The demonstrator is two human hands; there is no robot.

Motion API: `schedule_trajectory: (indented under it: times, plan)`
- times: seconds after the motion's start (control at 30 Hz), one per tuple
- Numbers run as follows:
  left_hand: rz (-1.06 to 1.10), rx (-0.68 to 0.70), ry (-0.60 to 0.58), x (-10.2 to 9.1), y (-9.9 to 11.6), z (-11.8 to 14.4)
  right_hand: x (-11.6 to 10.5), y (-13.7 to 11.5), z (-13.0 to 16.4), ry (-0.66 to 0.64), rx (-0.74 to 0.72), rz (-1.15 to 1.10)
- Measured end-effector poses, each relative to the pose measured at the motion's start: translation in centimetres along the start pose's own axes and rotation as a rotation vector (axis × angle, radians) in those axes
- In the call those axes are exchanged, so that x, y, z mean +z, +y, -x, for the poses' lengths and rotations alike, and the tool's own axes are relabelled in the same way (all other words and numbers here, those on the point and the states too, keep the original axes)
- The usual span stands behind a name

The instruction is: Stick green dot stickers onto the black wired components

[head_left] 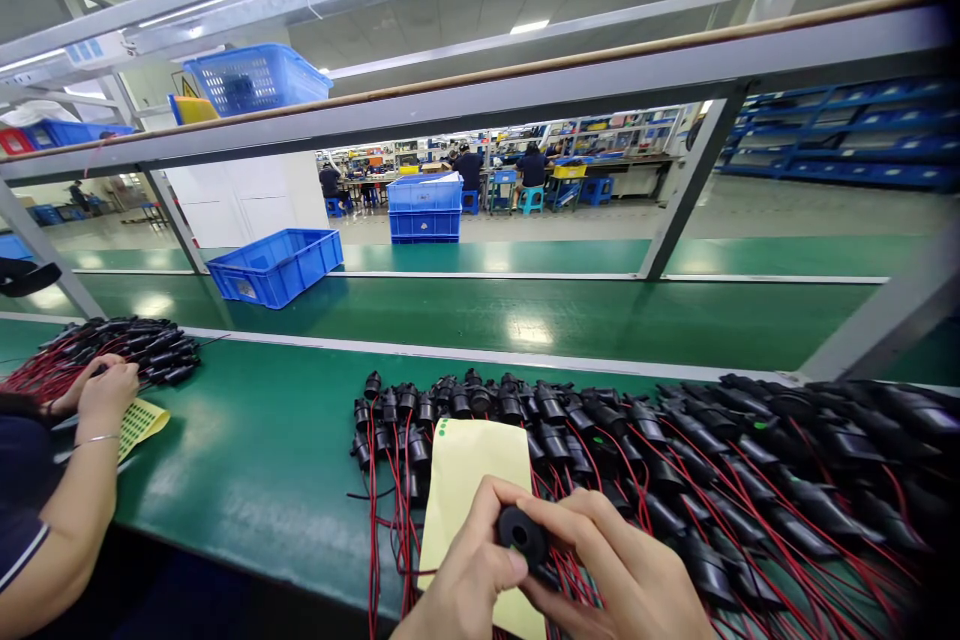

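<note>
Both of my hands close around a black cylindrical part (523, 532), whose round end with a central hole faces me. My left hand (469, 565) pinches it from the left, thumb below and index finger above. From the right, my right hand (619, 570) grips the same part with bent fingers; its underside is hidden. Beneath my hands lies a pale yellow sticker sheet (476, 465) with a few green dots at its top left corner. Around the sheet are many similar black parts with red wires (551, 405), some bearing a green dot.
At the left, a co-worker's hands (109, 390) work by another pile of black parts (150, 345) and a yellow sheet of green dots (141, 425). A blue crate (277, 265) stands on the green bench (262, 480) behind. A metal shelf frame (480, 80) crosses above.
</note>
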State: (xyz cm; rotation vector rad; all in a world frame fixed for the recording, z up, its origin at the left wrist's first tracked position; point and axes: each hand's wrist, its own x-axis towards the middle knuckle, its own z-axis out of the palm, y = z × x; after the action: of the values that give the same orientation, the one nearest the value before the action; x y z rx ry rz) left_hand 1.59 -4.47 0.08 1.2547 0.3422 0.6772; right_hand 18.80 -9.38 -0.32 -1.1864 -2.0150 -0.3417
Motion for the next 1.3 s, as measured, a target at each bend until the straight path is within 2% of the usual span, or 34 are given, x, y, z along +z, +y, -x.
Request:
schedule_trajectory:
  times: [0.37, 0.63, 0.97, 1.3]
  plan:
    - [0.011, 0.013, 0.042, -0.3, -2.4, 0.3, 0.3, -0.4, -0.3, -0.007, -0.018, 0.004]
    - [0.054, 0.057, -0.008, -0.6, -1.6, -0.1, -0.2, -0.2, -1.0, -0.028, 0.121, -0.187]
    - [-0.046, -0.092, 0.0, -0.6, 0.3, 0.6, -0.6, -0.5, -1.8, -0.007, 0.024, -0.057]
    - [-0.048, -0.09, 0.045, -0.5, -1.4, 1.1, -0.1, -0.7, -1.2, -0.032, -0.056, 0.056]
